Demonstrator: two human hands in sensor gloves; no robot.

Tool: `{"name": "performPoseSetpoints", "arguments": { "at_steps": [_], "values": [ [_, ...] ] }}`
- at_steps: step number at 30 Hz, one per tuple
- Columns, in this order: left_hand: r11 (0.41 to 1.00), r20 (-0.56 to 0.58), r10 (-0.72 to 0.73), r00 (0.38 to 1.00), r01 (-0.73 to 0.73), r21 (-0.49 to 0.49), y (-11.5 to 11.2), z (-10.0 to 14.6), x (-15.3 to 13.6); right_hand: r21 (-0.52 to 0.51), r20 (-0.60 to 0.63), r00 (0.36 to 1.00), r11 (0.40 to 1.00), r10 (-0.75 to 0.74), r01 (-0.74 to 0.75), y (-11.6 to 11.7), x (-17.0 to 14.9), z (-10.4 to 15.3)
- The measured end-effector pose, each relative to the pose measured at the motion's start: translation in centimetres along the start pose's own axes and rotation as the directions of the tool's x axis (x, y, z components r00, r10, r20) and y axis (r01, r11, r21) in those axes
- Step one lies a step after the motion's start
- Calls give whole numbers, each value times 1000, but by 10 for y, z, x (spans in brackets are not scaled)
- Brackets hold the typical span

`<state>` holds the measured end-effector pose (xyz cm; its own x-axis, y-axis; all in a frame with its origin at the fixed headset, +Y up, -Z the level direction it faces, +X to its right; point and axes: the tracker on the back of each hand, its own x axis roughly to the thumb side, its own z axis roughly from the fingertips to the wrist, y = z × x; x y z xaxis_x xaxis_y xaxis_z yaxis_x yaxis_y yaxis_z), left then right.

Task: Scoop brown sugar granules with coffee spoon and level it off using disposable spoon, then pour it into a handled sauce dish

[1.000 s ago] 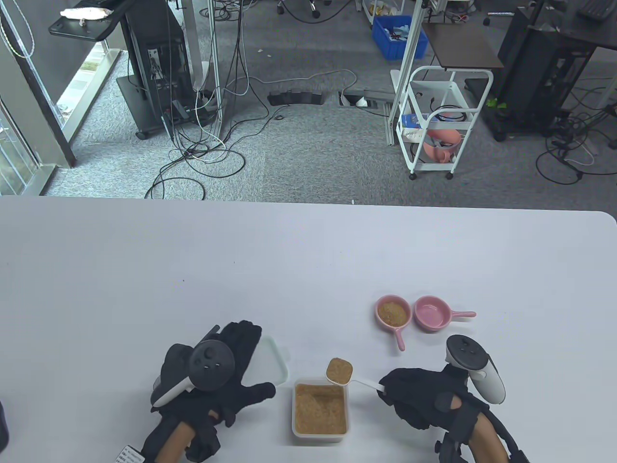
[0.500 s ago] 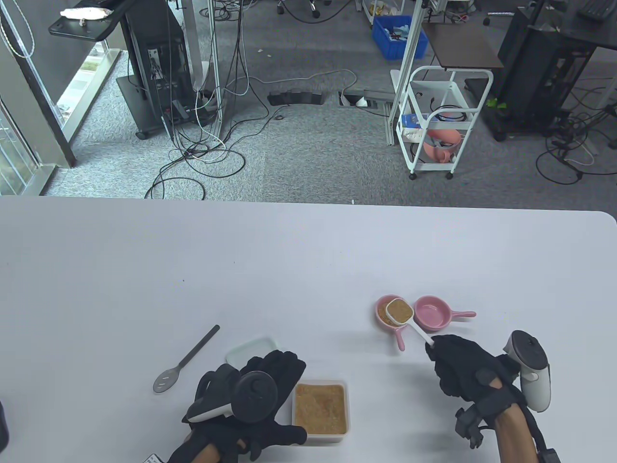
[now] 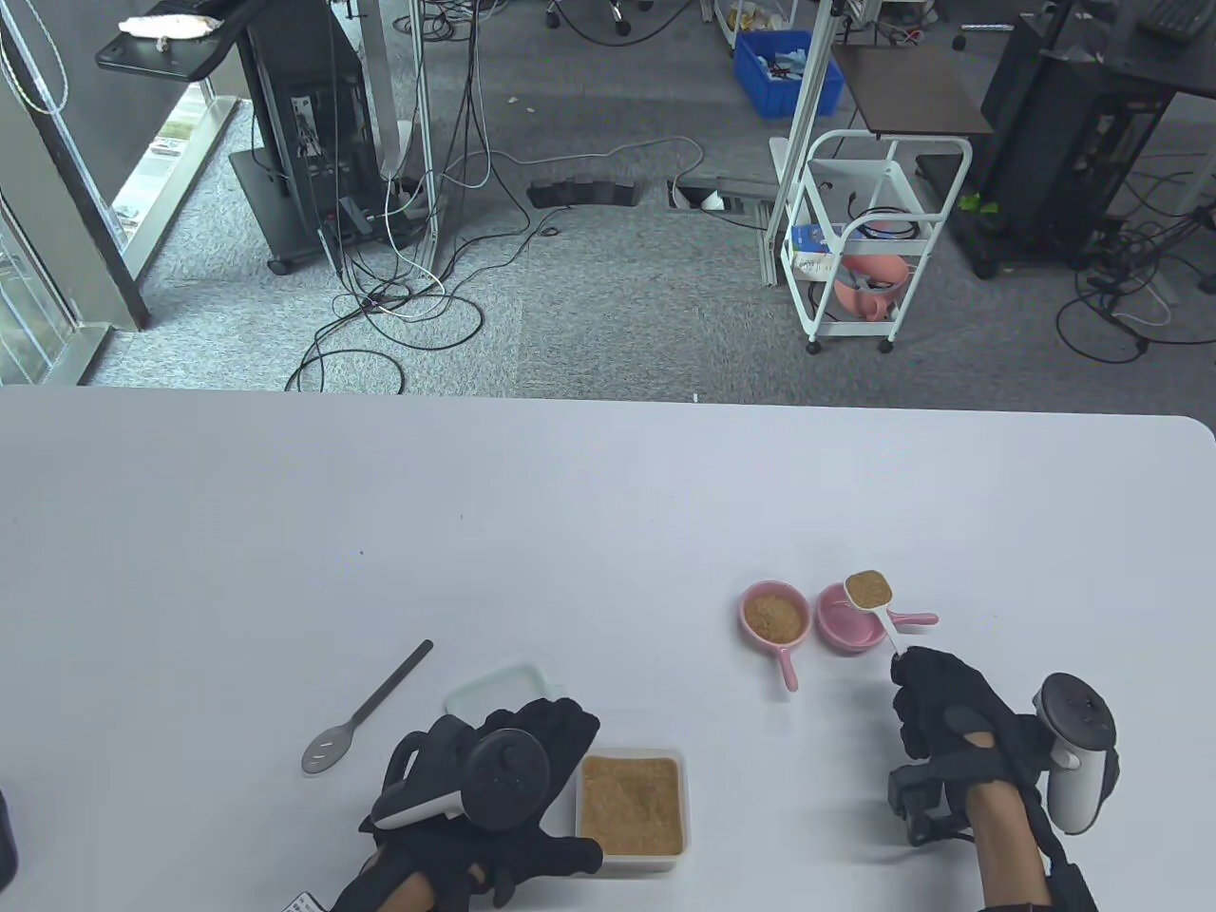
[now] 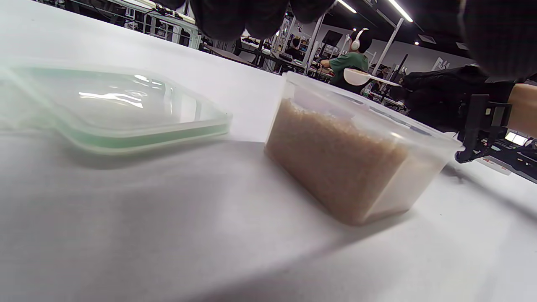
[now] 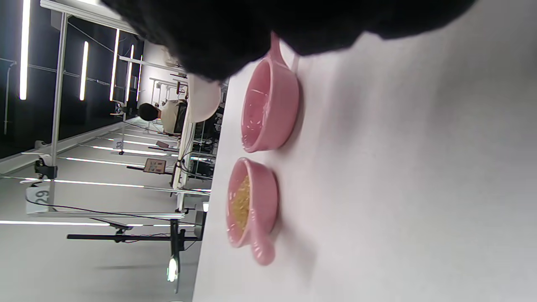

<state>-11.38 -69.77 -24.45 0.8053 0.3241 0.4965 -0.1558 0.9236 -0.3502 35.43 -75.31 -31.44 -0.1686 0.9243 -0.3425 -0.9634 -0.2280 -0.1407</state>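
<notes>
While left hand (image 3: 494, 769) lies slack, right grip (image 3: 936, 703) tight round full coffee spoon (image 3: 869, 594).

Cut off at the bottom edge of the table view: both forearms, with the left hand (image 3: 494, 788) covering a corner of the lid (image 3: 494, 686) and its fingertips out of sight beneath the tracker. Hidden inside the right hand (image 3: 940, 708): the end of the coffee spoon (image 3: 866, 589) handle. Blurred in the left wrist view: the lid (image 4: 113, 107) and near table (image 4: 168, 235). Masked by dark glove in the right wrist view: most of the spoon (image 5: 204, 97), contents unseen
</notes>
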Motion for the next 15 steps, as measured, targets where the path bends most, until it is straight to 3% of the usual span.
{"name": "performPoseSetpoints", "arguments": {
  "at_steps": [15],
  "values": [
    [1000, -6, -12, 1000, 12, -19, -1, -1, 1, -158, 3, 945, 933, 326, -322, 10, 8, 2]
  ]
}}
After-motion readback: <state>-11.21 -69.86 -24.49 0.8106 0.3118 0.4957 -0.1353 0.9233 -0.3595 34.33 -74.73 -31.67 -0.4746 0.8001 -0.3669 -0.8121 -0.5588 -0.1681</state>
